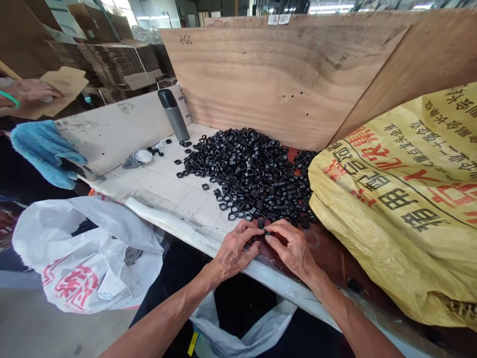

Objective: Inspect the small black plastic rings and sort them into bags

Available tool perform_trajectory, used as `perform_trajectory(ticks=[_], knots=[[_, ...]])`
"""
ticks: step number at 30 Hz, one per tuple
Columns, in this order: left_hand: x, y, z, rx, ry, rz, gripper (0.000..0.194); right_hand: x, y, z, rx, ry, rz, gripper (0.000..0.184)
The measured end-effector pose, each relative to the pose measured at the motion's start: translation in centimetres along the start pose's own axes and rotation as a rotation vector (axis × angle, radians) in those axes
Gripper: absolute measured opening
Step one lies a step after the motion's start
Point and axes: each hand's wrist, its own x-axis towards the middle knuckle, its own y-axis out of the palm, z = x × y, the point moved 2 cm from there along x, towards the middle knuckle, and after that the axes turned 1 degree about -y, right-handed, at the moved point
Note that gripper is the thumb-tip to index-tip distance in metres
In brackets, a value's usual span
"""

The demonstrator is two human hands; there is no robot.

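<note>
The left hand (236,251) and right hand (290,248) curl together at the near edge of the tiled table (160,186), their fingertips pinching a small black ring (262,233) just below a heaped pile of black rings (248,171). The pile spreads toward the far plywood board (261,74). A bulging yellow woven sack (391,199) lies right of the pile, a steel flask (173,114) stands at the far left corner, a white plastic bag (89,253) sits off the left edge, and another person's hand (32,94) rests on cardboard (65,89) at upper left.
</note>
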Motion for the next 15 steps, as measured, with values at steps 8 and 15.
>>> perform_trajectory(ticks=[8, 15], knots=[[0.41, 0.26, 0.49, -0.06, -0.025, 0.007, 0.034, -0.35, 0.06, -0.69, 0.126, 0.114, 0.015, 0.014], [0.3, 0.47, 0.63, -0.067, -0.105, 0.025, 0.039, -0.1, 0.08, 0.04, 0.05, 0.035, 0.005, 0.014]])
